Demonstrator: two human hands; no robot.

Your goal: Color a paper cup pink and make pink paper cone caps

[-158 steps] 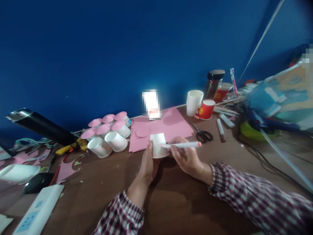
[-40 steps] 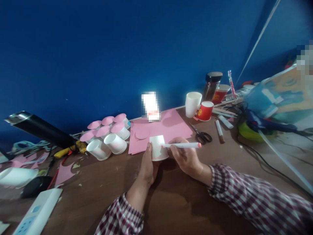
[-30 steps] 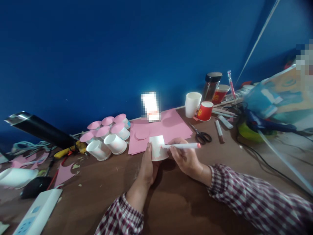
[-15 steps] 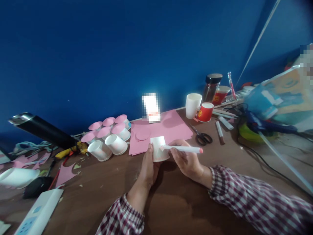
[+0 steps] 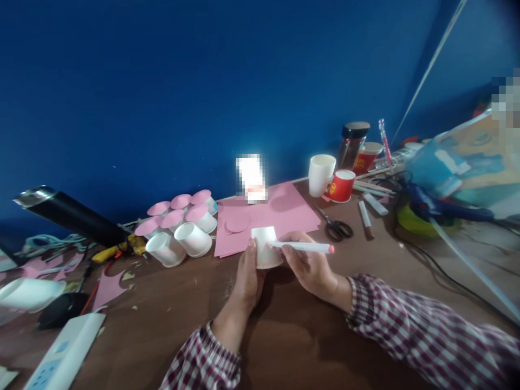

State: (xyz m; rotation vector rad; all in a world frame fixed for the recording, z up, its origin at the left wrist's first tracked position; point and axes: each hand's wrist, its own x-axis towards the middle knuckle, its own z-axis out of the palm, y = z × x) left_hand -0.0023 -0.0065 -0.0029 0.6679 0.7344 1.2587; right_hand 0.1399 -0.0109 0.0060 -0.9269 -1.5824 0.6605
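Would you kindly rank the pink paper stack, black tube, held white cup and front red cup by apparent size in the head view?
1. Pink paper stack
2. Black tube
3. Held white cup and front red cup: close in size, so unsure; the held one looks nearer.

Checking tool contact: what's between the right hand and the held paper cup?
The front end of the pink-ended white marker, held by the right hand and pointed at the paper cup. Seen in the head view; tip contact unclear.
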